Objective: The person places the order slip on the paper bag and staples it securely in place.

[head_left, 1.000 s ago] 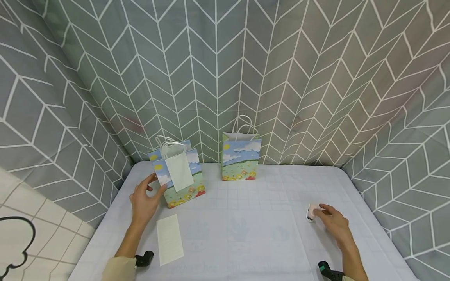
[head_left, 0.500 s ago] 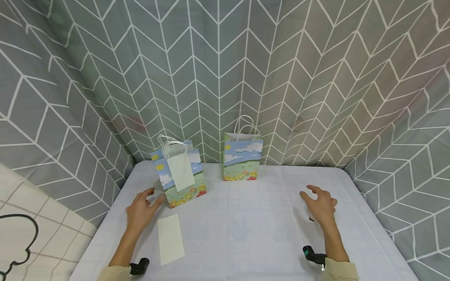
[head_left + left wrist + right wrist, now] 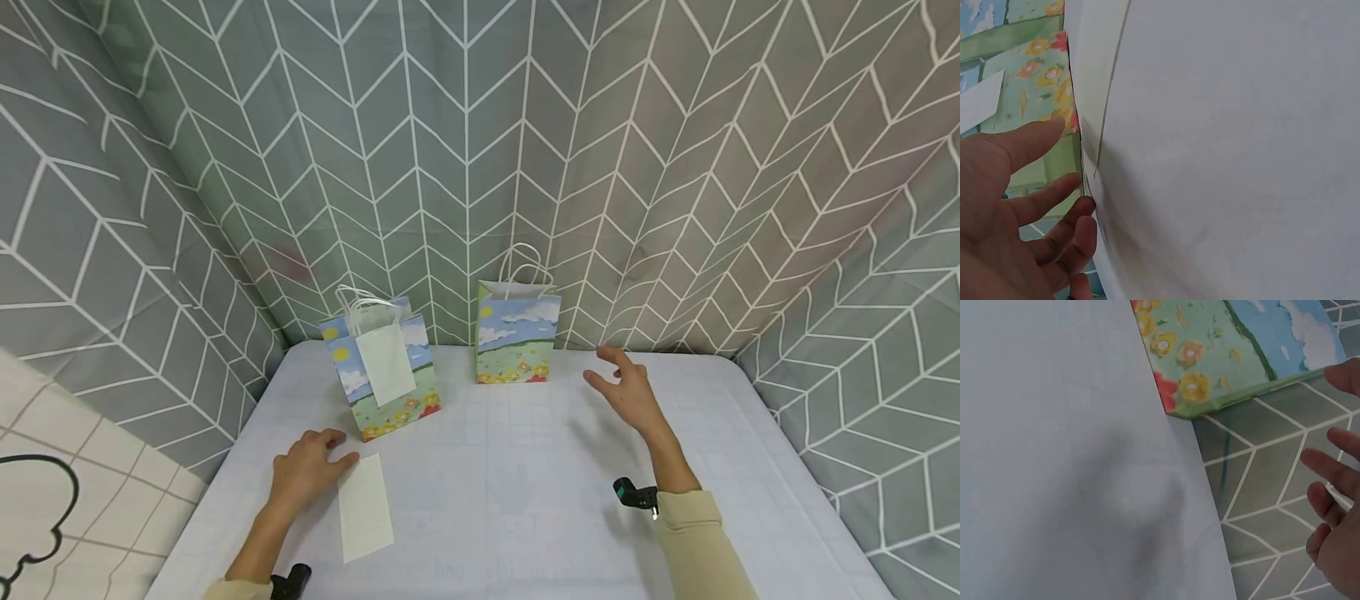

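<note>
My left hand (image 3: pixel 306 475) hovers by the upper left corner of a pale paper slip (image 3: pixel 366 512), fingers loosely bent, gripping nothing. In the left wrist view its thumb overlaps the flowered lower part of a gift bag (image 3: pixel 1041 69); contact cannot be told. Two overlapping paper gift bags (image 3: pixel 408 400) lean at the table's left, with a pale tag (image 3: pixel 385 364) on the front one. To the right of another gift bag (image 3: pixel 517 337), which stands upright with white handles, my right hand (image 3: pixel 633 400) is spread, holding nothing and apart from the bag.
A white cloth covers the table (image 3: pixel 510 500). Behind and beside it hangs a grey curtain (image 3: pixel 465 167) with white zigzag lines. Black cameras sit on the left wrist (image 3: pixel 291 582) and right wrist (image 3: pixel 635 493).
My right hand let go of a small pale object at the right, then moved left and farther back toward the upright bag. My left hand left the leaning bags and came down toward the paper slip.
</note>
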{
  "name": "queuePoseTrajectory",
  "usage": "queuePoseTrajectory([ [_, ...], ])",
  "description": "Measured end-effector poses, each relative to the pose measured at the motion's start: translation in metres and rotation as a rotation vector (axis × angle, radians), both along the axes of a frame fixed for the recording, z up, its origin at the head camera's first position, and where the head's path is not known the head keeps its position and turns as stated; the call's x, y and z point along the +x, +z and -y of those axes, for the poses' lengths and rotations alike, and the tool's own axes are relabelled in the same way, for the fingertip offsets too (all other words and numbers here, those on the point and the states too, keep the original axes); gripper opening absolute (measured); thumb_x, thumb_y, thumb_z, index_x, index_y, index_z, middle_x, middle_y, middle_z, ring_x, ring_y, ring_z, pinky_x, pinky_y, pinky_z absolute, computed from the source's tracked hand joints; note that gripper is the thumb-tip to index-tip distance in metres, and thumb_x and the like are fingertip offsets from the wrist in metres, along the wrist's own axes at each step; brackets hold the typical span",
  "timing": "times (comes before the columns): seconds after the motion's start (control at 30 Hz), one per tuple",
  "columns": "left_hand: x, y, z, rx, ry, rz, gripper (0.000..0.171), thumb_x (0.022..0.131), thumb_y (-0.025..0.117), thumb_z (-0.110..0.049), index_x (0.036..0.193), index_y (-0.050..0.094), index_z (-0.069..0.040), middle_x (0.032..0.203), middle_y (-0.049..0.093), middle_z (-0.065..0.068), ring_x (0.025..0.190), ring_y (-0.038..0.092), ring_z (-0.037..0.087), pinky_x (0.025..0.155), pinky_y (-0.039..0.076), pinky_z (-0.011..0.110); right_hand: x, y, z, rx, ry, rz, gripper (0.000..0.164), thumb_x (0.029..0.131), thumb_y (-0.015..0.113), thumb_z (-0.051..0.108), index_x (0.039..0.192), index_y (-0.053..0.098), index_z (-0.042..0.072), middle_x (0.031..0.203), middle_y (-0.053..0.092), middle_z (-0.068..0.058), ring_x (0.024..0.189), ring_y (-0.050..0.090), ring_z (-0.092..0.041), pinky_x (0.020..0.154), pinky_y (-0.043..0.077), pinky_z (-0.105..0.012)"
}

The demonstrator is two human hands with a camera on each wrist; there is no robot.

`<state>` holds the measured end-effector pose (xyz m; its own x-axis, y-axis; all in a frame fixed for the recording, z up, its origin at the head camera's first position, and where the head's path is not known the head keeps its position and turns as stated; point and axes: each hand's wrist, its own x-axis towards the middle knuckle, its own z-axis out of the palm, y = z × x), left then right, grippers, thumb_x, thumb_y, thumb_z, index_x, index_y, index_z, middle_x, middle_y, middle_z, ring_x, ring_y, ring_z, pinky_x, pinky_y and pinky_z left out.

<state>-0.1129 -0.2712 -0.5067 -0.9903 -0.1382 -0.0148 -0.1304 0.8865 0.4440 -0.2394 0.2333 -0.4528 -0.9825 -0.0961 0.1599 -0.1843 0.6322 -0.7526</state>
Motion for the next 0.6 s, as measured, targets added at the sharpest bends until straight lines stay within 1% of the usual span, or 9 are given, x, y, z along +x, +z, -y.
queuePoseTrajectory([
  [0.07,0.004,0.002,-0.003,-0.029,-0.01,0.001,0.049,0.088,0.075,-0.04,0.12,0.069,-0.004,0.117,0.063,0.022,0.106,0.06,0.044,0.079,0.039,0.061,-0.008,0.003,0.006,-0.015,0.039,-0.018,0.066,0.097,0.066,0.039,0.151,0.042,0.007,0.15,0.049,-0.017,0.119,0.044,-0.042,0.09,0.04,-0.053],
  [0.13,0.007,0.004,-0.007,-0.066,-0.029,0.009,0.048,0.088,0.076,-0.04,0.119,0.07,-0.004,0.118,0.062,0.023,0.107,0.059,0.045,0.08,0.039,0.062,-0.014,0.003,0.011,-0.041,0.073,-0.005,0.068,0.097,0.066,0.039,0.152,0.04,0.008,0.151,0.049,-0.017,0.12,0.045,-0.041,0.091,0.04,-0.053],
  [0.27,0.013,0.007,-0.016,-0.134,-0.068,0.031,0.049,0.086,0.077,-0.042,0.12,0.07,-0.008,0.119,0.06,0.022,0.109,0.056,0.045,0.081,0.04,0.062,-0.025,-0.003,0.016,-0.076,0.126,0.066,0.071,0.099,0.064,0.041,0.154,0.035,0.009,0.153,0.047,-0.015,0.125,0.044,-0.041,0.095,0.04,-0.054],
  [0.4,0.016,0.008,-0.025,-0.145,-0.099,0.055,0.054,0.084,0.079,-0.044,0.124,0.068,-0.01,0.122,0.059,0.02,0.113,0.053,0.044,0.083,0.039,0.06,-0.031,-0.013,0.02,-0.081,0.16,0.114,0.068,0.099,0.063,0.039,0.153,0.036,0.008,0.153,0.045,-0.016,0.128,0.043,-0.043,0.099,0.04,-0.054],
  [0.47,0.017,0.008,-0.028,-0.147,-0.105,0.051,0.055,0.082,0.08,-0.043,0.125,0.068,-0.01,0.122,0.058,0.02,0.114,0.053,0.044,0.084,0.038,0.06,-0.032,-0.017,0.022,-0.085,0.176,0.13,0.068,0.099,0.064,0.039,0.153,0.035,0.009,0.154,0.044,-0.016,0.13,0.042,-0.043,0.1,0.04,-0.054],
  [0.6,0.018,0.006,-0.029,-0.152,-0.097,0.034,0.054,0.08,0.083,-0.042,0.123,0.068,-0.012,0.122,0.057,0.02,0.114,0.053,0.043,0.082,0.038,0.058,-0.032,-0.017,0.03,-0.103,0.206,0.148,0.073,0.099,0.064,0.039,0.156,0.03,0.007,0.157,0.04,-0.016,0.134,0.04,-0.045,0.102,0.039,-0.056],
])
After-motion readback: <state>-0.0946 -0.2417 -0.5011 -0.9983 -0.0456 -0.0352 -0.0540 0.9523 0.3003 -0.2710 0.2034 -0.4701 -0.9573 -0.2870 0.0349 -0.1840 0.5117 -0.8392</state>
